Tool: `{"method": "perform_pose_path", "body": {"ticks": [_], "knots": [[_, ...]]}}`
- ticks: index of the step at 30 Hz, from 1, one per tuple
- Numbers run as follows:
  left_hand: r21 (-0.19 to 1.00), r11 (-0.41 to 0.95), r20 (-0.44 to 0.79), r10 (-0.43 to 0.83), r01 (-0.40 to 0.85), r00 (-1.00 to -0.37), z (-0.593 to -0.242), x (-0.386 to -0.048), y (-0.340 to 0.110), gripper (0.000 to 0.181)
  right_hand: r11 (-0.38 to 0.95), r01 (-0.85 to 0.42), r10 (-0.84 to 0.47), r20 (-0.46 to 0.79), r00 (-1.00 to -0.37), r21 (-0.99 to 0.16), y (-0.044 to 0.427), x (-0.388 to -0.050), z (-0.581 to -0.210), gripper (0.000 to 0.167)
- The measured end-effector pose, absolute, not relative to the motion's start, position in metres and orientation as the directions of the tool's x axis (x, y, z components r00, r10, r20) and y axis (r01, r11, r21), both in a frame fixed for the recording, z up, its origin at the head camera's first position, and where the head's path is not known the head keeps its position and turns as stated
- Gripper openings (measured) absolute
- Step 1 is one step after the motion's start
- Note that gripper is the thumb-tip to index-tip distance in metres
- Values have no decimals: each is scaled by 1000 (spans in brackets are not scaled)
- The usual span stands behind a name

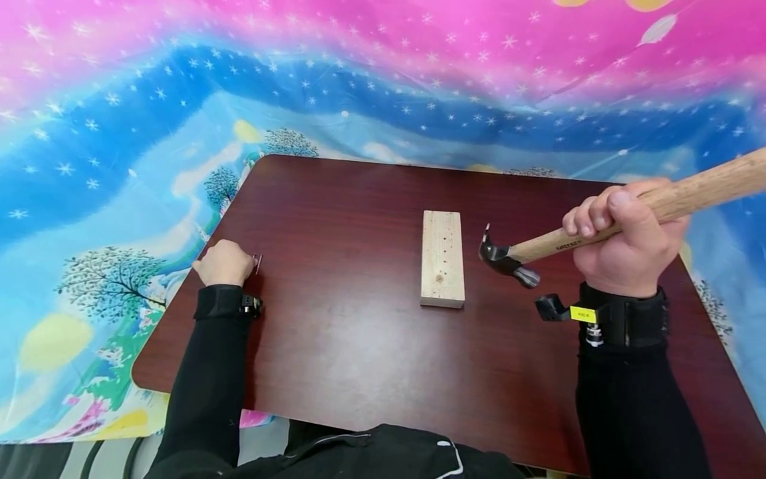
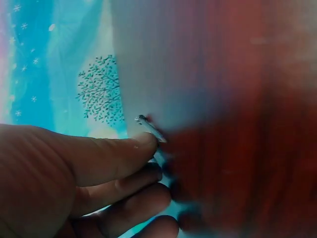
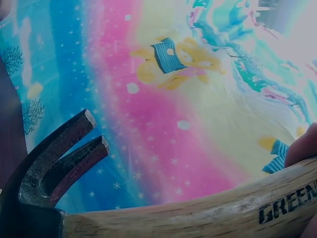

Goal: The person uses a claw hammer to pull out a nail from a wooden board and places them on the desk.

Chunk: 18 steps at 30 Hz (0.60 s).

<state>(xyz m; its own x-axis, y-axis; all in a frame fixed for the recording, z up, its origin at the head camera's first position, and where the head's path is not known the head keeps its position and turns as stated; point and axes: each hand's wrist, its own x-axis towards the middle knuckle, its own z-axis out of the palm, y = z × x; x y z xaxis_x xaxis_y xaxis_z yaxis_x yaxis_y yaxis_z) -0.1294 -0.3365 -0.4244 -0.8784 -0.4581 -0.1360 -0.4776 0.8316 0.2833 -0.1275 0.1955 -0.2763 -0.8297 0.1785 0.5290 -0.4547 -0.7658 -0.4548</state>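
A claw hammer (image 1: pixel 547 243) is held by its wooden handle in my right hand (image 1: pixel 634 236), its dark head above the table just right of a wooden block. In the right wrist view the forked claw (image 3: pixel 62 158) and lettering on the handle (image 3: pixel 198 218) show close up. My left hand (image 1: pixel 224 263) is at the table's left edge. Between its thumb and fingers it pinches a thin metal nail (image 2: pixel 151 129); the fingertips behind the thumb are partly hidden. The pale wooden block (image 1: pixel 441 259) lies flat near the table's middle, with a row of small dark marks along its top.
The dark red-brown table (image 1: pixel 335 319) has rounded corners. A patterned cloth (image 1: pixel 383 80) in pink and blue hangs behind it and down its sides. Black wrist straps with cameras sit on both forearms; the right camera (image 1: pixel 552 307) sticks out near the hammer head.
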Motion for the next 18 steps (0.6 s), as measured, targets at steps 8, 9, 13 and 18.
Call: {"method": "perform_pose_path", "body": {"ticks": [8,9,13,18], "knots": [[280,833,-153,-451,-477,-879,-425,-132,-337,35,-745,-484,165,577,-800,-459,197,-130,-279,31],[284,831,-164,-450,-479,-878,-425,-132,-338,36,-741,-486,162,579,-799,-463,198,-130,-279,31],[286,819,-212,-452,-497,-867,-421,-134,-340,45,-708,-489,149,569,-809,-510,201,-132,-276,30],[267,811,-223,-474,-521,-852,-407,-134,-340,55,-600,-519,169,537,-826,-609,201,-151,-249,27]]}}
